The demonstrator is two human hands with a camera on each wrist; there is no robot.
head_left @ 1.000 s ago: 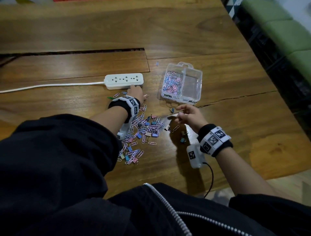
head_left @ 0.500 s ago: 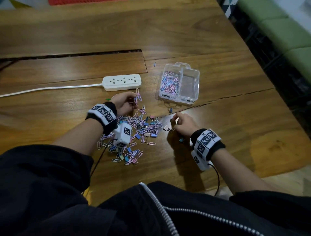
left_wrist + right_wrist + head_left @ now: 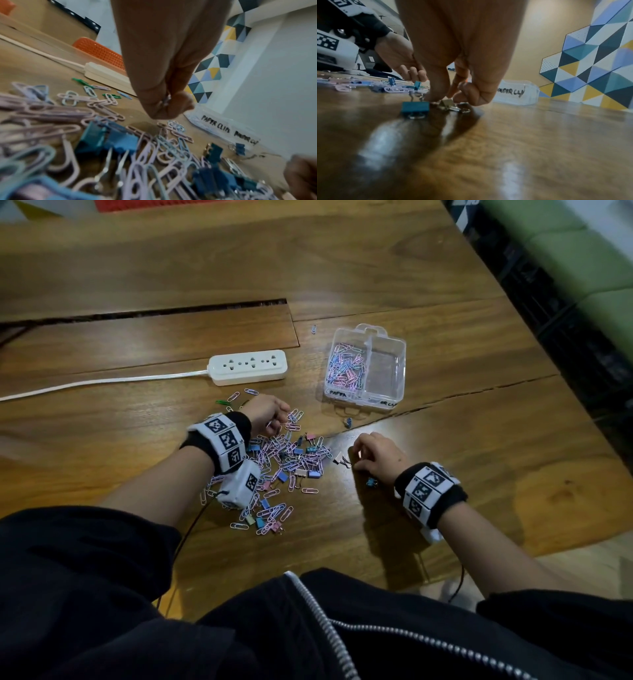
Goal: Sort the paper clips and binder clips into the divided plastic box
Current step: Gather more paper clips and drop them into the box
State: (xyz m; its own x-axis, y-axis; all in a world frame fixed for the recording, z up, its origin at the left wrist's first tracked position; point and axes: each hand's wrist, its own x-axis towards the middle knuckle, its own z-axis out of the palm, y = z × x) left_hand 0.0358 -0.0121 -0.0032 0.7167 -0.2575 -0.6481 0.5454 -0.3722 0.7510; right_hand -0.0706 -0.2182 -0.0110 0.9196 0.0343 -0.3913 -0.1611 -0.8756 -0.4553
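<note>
A pile of pastel paper clips and small binder clips point(image 3: 291, 463) lies on the wooden table. The clear divided box point(image 3: 399, 371) stands beyond it; its left compartment holds paper clips point(image 3: 346, 368) and its right one is bare. My left hand point(image 3: 274, 422) hovers at the pile's far edge, fingers curled, and in the left wrist view the left hand point(image 3: 164, 106) pinches a few paper clips. My right hand point(image 3: 356, 460) is down on the table right of the pile. In the right wrist view its fingertips point(image 3: 435, 97) pinch a beige binder clip point(image 3: 447, 104), beside a blue binder clip point(image 3: 415, 106).
A white power strip point(image 3: 248, 367) with its cord lies left of the box. One blue binder clip point(image 3: 348, 422) sits just in front of the box, and a stray paper clip point(image 3: 313, 328) lies behind it. A crack point(image 3: 445, 402) runs across the table.
My left hand came back from the power strip, lifted a few paper clips, and now sits lower at the pile's far edge. My right hand has stayed by the beige binder clip.
</note>
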